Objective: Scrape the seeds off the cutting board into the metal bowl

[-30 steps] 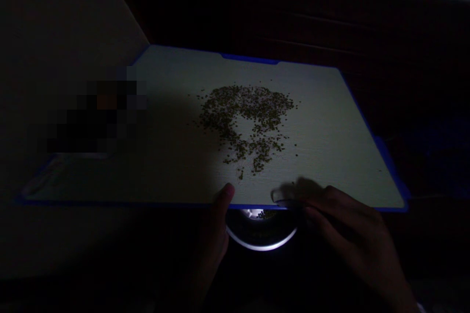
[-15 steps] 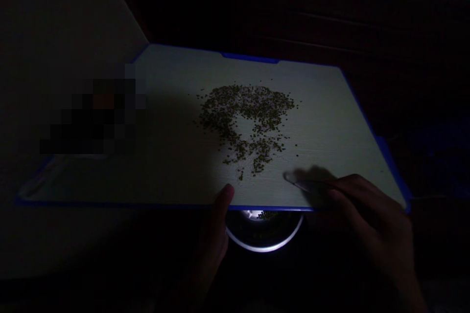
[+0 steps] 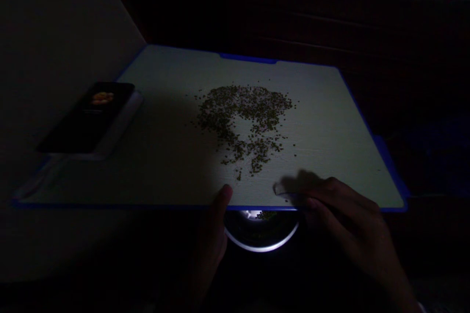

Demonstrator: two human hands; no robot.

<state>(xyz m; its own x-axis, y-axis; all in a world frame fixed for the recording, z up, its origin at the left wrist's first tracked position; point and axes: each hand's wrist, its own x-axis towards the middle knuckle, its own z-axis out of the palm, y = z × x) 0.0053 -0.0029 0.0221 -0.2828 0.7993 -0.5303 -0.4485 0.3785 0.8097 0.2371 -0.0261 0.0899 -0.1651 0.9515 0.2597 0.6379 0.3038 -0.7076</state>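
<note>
Small dark green beans (image 3: 249, 102) lie in a loose, ragged patch on a white board (image 3: 330, 137) with blue edging. My left hand (image 3: 216, 234) grips the board's near edge, thumb on top and the other fingers hidden below. In my right hand (image 3: 352, 220), a spoon (image 3: 279, 190) is pinched between thumb and fingers. Its rounded end is low over the board near the front edge, with a single bean (image 3: 286, 201) beside it. Under that edge is a shiny-rimmed metal bowl (image 3: 262, 249) with beans inside, partly covered by the board.
A phone (image 3: 88, 117) with a lit picture on its screen rests on a pale box-like object (image 3: 121, 127) at the board's left end. A pale wall (image 3: 55, 19) rises at left. The surroundings are very dark.
My right hand has moved left and toward me with the spoon, now close to the front edge. A lone bean now shows by the spoon. My left hand keeps its hold.
</note>
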